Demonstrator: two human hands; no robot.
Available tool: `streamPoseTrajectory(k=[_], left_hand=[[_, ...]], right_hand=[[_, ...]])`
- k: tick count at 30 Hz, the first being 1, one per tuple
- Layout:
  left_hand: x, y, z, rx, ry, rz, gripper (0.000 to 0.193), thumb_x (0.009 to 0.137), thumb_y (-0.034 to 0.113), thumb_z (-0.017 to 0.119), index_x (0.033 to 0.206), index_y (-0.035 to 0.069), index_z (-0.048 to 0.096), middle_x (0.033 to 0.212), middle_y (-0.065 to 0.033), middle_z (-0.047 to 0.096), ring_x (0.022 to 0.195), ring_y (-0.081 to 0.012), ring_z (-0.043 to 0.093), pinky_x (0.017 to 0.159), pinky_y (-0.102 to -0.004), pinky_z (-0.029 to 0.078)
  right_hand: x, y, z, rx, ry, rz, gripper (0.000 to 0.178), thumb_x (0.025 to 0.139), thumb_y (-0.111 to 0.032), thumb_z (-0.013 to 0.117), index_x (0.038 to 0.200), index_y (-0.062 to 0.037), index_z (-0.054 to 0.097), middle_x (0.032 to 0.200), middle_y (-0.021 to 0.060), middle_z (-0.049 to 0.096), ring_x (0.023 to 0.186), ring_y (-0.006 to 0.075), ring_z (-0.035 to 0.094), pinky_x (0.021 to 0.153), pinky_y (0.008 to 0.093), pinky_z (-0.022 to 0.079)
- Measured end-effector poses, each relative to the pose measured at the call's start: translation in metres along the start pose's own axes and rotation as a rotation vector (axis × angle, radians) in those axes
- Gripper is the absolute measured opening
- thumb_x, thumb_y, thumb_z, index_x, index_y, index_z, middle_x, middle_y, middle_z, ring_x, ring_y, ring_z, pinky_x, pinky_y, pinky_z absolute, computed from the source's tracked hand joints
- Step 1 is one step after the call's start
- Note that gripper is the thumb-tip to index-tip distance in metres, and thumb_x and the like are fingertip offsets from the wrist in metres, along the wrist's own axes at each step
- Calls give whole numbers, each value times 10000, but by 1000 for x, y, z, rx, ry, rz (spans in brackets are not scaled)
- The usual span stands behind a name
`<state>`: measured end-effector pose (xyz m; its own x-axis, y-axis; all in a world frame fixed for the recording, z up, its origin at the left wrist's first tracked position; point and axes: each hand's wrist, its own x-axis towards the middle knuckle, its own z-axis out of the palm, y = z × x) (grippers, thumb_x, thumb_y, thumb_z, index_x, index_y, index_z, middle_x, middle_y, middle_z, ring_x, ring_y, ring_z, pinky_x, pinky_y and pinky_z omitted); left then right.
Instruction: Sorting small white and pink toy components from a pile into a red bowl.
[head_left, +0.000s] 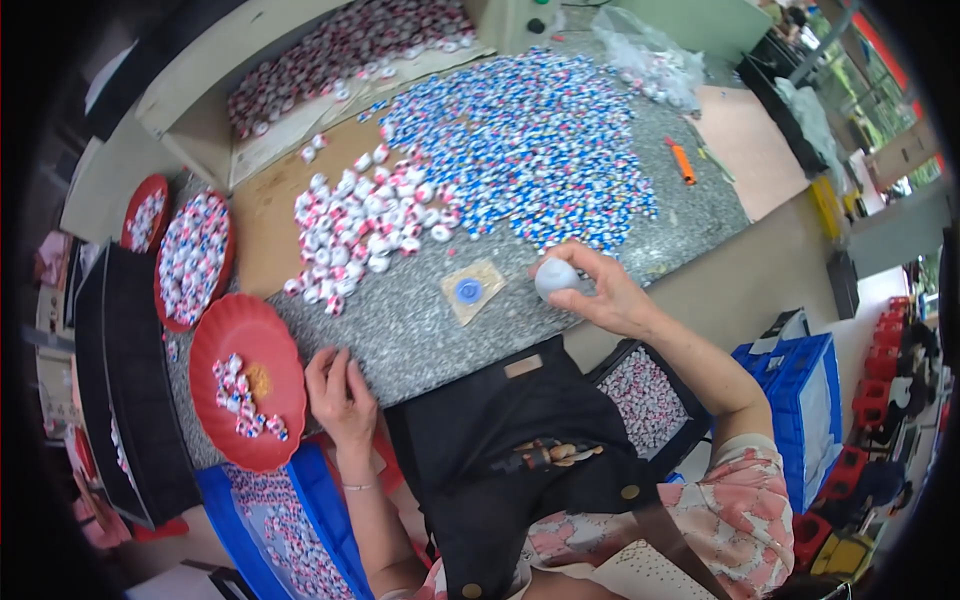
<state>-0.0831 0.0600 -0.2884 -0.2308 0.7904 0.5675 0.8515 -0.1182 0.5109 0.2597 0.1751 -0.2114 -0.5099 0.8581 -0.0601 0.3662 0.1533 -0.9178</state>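
Note:
My right hand [612, 292] is closed on a white rounded piece [556, 278], pinched between thumb and fingers above the front part of the grey speckled table [400, 330]. To its left on the table lies a small tan square pad [490, 283] with a round blue piece [468, 291] on it. My left hand [343, 395] rests at the table's front edge, fingers somewhat apart and nothing visible in them. Just left of it sits a red scalloped tray [205, 370] with a few small white, pink and blue pieces and a little yellowish patch inside.
A pile of white and pink pieces [350, 225] and a wide spread of blue and white ones [520, 140] cover the table's far side. An orange-handled tool [684, 163] lies right. Red trays [228, 262], a blue bin [325, 500] and a black tray [690, 425] stand around.

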Motion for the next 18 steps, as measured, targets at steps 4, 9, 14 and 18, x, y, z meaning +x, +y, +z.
streamPoseTrajectory(k=[4, 9, 14, 18], left_hand=[[-4, -5, -13, -15, 0, -23, 179, 852, -38, 604, 1021, -27, 660, 1069, -175, 595, 977, -311, 605, 860, -371, 489], [0, -3, -5, -16, 13, -12, 169, 857, -41, 598, 1016, -33, 656, 1073, -161, 595, 974, -297, 603, 868, -362, 481], [2, 2, -5, 76, 40, 24, 197, 852, -49, 595, 1041, -35, 649, 1088, -170, 600, 990, -307, 603, 878, -381, 482], [-3, 45, -3, 101, 16, 208, 281, 792, -57, 629, 1067, -6, 661, 1089, -192, 601, 973, -352, 606, 839, -430, 513]], right_hand=[[-4, 44, -60, 137, 382, -98, 310, 855, -79, 650, 1144, -46, 545, 1086, 66, 617, 1023, 149, 599, 912, 315, 475], [1, 143, -175, -132, 682, -16, 334, 836, -55, 640, 1146, -32, 520, 1135, 100, 625, 1038, 211, 619, 923, 341, 474], [10, 159, -198, -320, 752, 144, 388, 821, -71, 666, 1166, -11, 498, 1161, 145, 624, 1020, 270, 632, 901, 374, 473], [-10, 131, -144, -323, 942, 25, 543, 837, -128, 695, 1294, 0, 432, 1237, 143, 564, 1162, 245, 549, 995, 373, 431]])
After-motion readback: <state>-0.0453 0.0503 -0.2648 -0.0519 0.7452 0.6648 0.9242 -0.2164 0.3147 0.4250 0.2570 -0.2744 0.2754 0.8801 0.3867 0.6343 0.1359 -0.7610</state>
